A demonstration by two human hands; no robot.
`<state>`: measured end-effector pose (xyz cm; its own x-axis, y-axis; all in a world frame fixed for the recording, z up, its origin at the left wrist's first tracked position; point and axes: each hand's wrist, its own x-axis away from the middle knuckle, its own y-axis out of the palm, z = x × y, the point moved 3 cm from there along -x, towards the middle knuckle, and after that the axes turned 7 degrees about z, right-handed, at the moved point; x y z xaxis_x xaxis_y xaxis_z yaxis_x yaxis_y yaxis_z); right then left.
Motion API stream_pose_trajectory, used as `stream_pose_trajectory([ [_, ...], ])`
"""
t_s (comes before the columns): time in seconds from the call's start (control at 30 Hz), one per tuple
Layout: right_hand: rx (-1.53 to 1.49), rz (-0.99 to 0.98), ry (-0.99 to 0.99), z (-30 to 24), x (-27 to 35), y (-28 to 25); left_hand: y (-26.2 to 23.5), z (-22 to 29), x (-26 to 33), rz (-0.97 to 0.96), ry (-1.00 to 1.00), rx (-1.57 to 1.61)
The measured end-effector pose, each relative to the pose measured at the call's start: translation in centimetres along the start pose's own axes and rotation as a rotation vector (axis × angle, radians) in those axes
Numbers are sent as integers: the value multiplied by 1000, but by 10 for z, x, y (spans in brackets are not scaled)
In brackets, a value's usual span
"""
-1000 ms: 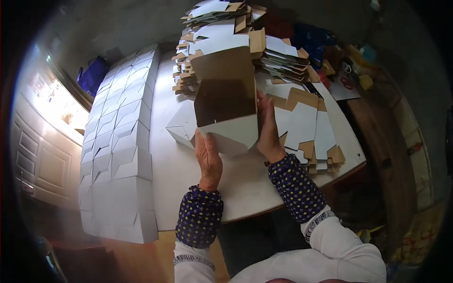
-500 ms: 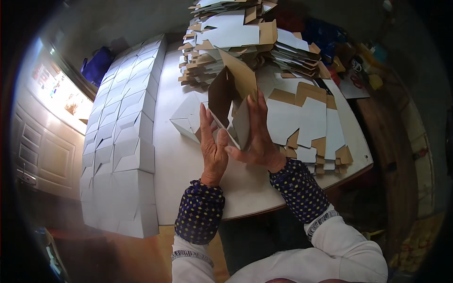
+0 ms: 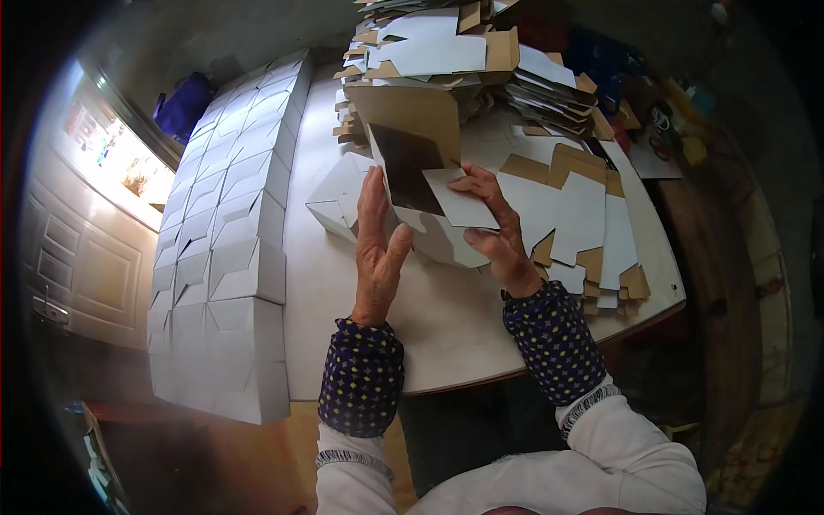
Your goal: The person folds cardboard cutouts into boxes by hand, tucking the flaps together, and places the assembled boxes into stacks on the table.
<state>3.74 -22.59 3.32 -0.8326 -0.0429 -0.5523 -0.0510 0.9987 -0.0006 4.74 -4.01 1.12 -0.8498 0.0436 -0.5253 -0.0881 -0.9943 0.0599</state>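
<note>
A partly folded cardboard box, white outside and brown inside, stands tilted between my hands above the table. My left hand lies flat along its left side, fingers straight and thumb held apart. On the other side my right hand grips a white flap of the box between thumb and fingers. Just behind my left hand, a closed white box rests on the table, partly hidden by that hand and the held box.
Several finished white boxes form rows along the table's left edge. A high stack of flat cardboard blanks rises at the back. More flat blanks lie spread at the right. A white door stands at far left.
The box has turned and opened wider, its brown back panel now facing me. My right hand has shifted right and holds a flap; my left thumb has come away from the box.
</note>
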Motion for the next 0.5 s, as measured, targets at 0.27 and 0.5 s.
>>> stream_pose_trajectory([
  [0.27, -120, -21, 54, 0, 1, -3, 10, 18, -4, 131, 34, 3],
  [0.5, -265, 89, 53, 11, -2, -5, 14, 30, 1, 46, 116, -210],
])
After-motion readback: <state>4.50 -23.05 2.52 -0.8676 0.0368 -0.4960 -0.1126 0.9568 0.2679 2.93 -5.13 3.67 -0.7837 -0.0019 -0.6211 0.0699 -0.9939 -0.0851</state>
